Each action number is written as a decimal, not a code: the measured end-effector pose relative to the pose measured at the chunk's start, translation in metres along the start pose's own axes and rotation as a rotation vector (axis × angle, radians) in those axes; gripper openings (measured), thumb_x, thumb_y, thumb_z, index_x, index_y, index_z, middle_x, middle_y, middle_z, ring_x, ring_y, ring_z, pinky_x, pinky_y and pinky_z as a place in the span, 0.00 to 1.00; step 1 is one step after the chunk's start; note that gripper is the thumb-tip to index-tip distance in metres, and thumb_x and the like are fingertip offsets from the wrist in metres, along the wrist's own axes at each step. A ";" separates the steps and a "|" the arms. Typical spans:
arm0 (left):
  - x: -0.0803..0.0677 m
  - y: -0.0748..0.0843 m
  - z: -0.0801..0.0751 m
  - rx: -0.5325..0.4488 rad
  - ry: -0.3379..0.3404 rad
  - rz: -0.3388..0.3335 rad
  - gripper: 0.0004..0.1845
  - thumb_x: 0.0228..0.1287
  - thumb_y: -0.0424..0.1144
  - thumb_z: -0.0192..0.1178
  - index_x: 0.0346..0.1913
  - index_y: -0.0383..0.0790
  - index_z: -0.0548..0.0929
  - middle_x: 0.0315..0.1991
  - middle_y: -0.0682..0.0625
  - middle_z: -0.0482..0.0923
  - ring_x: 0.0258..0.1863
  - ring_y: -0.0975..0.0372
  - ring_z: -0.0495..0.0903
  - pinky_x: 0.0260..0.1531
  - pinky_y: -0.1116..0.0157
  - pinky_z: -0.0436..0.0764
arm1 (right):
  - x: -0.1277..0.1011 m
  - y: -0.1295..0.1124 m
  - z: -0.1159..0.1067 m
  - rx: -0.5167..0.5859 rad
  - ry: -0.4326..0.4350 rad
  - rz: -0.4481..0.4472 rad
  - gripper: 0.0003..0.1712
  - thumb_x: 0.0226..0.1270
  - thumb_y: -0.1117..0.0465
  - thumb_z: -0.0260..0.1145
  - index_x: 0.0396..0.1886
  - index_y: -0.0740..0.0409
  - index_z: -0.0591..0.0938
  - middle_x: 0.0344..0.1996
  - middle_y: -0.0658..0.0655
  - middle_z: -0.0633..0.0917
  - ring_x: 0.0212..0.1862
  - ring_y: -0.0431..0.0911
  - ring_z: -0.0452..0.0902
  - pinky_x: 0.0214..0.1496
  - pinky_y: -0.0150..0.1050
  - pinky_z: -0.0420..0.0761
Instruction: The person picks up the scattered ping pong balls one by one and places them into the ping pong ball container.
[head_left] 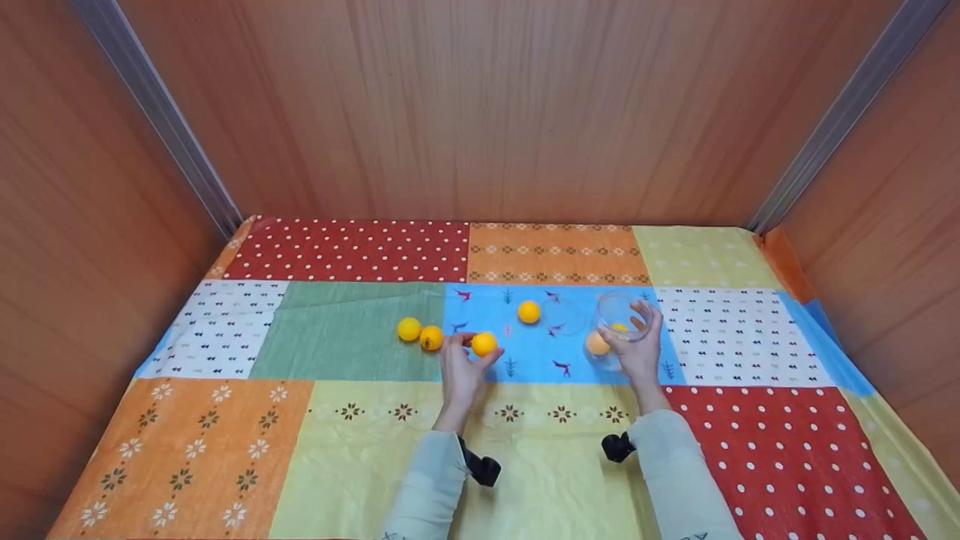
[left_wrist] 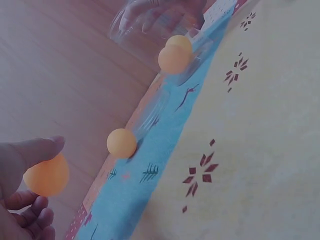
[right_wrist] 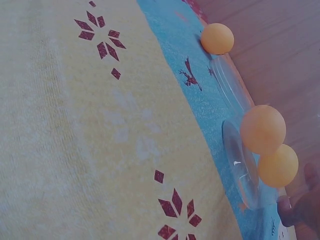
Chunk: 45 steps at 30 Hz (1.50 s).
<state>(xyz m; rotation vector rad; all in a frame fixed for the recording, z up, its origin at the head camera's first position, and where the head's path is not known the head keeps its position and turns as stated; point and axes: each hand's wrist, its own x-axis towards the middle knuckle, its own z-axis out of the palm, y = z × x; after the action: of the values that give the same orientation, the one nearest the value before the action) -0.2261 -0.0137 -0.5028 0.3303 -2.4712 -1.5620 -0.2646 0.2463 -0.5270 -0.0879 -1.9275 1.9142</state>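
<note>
My left hand (head_left: 463, 372) pinches an orange ping-pong ball (head_left: 484, 344) between thumb and fingers, just above the cloth. In the left wrist view the thumb lies over this ball (left_wrist: 47, 176). A clear plastic jar (head_left: 611, 306) is gripped by my right hand (head_left: 642, 355) around its side near the rim. Two balls (right_wrist: 263, 130) are inside the jar, touching each other. Beside the jar, a clear round lid (right_wrist: 231, 84) lies flat on the blue patch. One loose ball (head_left: 529, 312) sits left of the lid.
Two more balls, one plain (head_left: 409, 328) and one with a dark mark (head_left: 431, 338), rest side by side left of my left hand. A patchwork tablecloth (head_left: 360, 465) covers the table. Wood-grain panels (head_left: 480, 112) enclose the back and sides.
</note>
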 end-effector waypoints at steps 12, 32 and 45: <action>0.009 0.028 0.015 0.013 -0.040 0.097 0.25 0.44 0.44 0.69 0.44 0.34 0.75 0.38 0.47 0.68 0.37 0.56 0.67 0.37 0.65 0.69 | 0.000 0.001 0.002 -0.011 -0.004 0.008 0.46 0.42 0.72 0.71 0.61 0.61 0.56 0.57 0.59 0.64 0.59 0.59 0.54 0.55 0.51 0.64; 0.008 0.082 0.056 0.029 -0.107 0.396 0.22 0.44 0.45 0.69 0.41 0.36 0.76 0.38 0.48 0.69 0.39 0.57 0.70 0.37 0.67 0.71 | 0.003 0.001 0.003 -0.035 -0.005 -0.015 0.46 0.42 0.70 0.72 0.60 0.60 0.57 0.58 0.62 0.63 0.60 0.61 0.54 0.54 0.51 0.65; 0.001 0.104 0.085 0.145 -0.175 0.485 0.23 0.48 0.47 0.66 0.45 0.38 0.76 0.39 0.50 0.67 0.40 0.60 0.67 0.39 0.68 0.69 | 0.001 0.003 0.001 -0.095 0.026 0.009 0.45 0.43 0.66 0.73 0.60 0.55 0.58 0.57 0.60 0.64 0.58 0.60 0.56 0.56 0.52 0.63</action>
<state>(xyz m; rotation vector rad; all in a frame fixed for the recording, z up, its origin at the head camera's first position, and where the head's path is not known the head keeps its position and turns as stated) -0.2599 0.1019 -0.4446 -0.3778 -2.5372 -1.2560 -0.2667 0.2464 -0.5295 -0.1488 -2.0029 1.8179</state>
